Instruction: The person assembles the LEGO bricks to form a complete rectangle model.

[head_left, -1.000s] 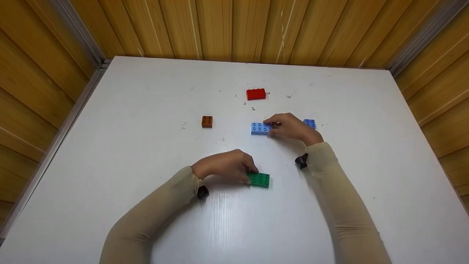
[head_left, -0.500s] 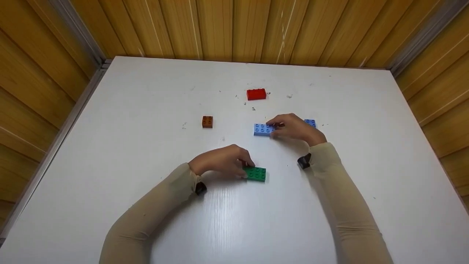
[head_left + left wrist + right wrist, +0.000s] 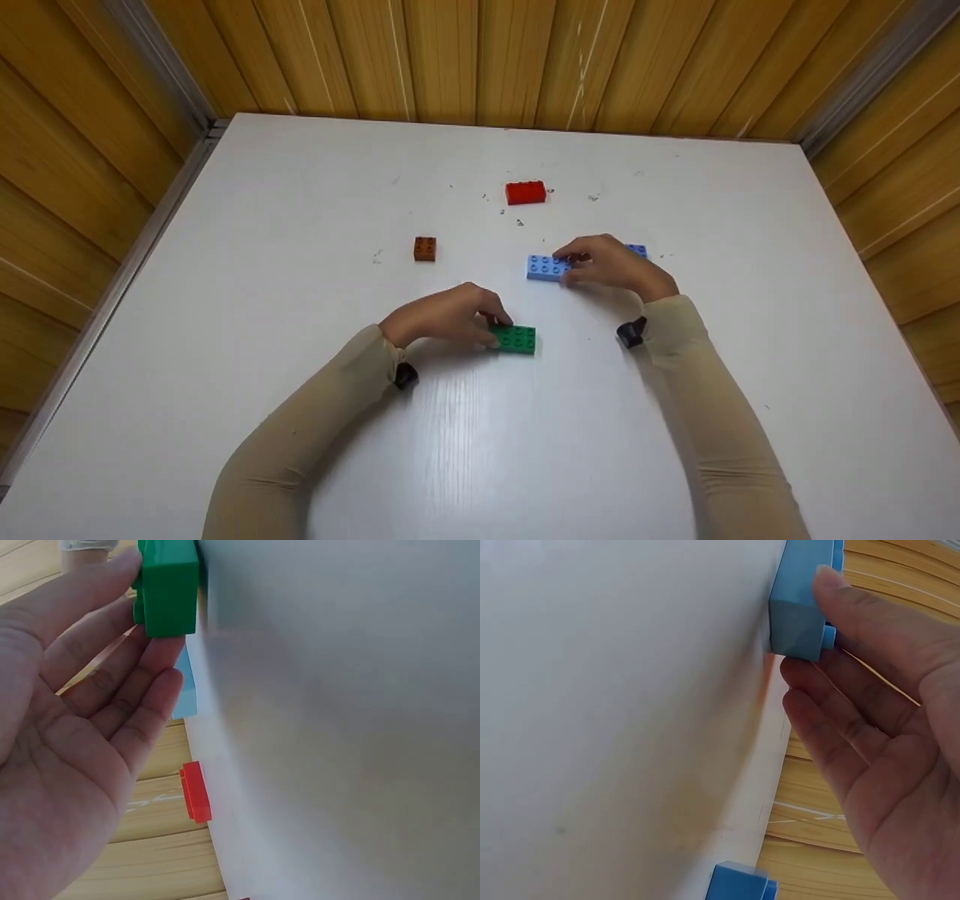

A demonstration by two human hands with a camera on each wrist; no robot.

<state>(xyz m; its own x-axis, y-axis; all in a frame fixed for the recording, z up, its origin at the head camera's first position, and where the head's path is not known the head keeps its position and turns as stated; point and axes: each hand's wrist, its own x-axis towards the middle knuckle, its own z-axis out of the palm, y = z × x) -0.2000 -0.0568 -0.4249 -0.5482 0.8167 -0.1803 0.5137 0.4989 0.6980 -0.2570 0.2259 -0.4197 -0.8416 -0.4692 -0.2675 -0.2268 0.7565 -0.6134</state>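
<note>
So the left hand [image 3: 446, 315] has a narrow grip, thumb and fingers pinching the left end of a green brick [image 3: 517, 340], which lies front and centre on the desk [image 3: 315, 225]. The right hand [image 3: 616, 266] has the same kind of grip on the right end of a light blue brick [image 3: 545, 268], a bit farther back and to the right. Both are chunky glossy plastic oblongs with round studs on top and smooth, flat side walls. Farther back there's a red brick [image 3: 526, 193], also oblong, and off to the left a stubbier brown brick [image 3: 424, 249]. The desk is white, slightly shiny with faint grain and small dark scuffs, and the wall [image 3: 442, 60] behind is ribbed yellow-brown wood-look panelling. Sleeves [image 3: 300, 427] are beige, thin and wrinkled at the elbows. Harder bits: a darker blue brick [image 3: 637, 250] is partly covered by the right hand, and the right wrist view chops it at the bottom. Fingers cover one end of each held brick, and each wrist view crops its brick at the top. Can't really tell if either sits totally flat. The tiny red sliver at the bottom of the left wrist view? No idea.
</note>
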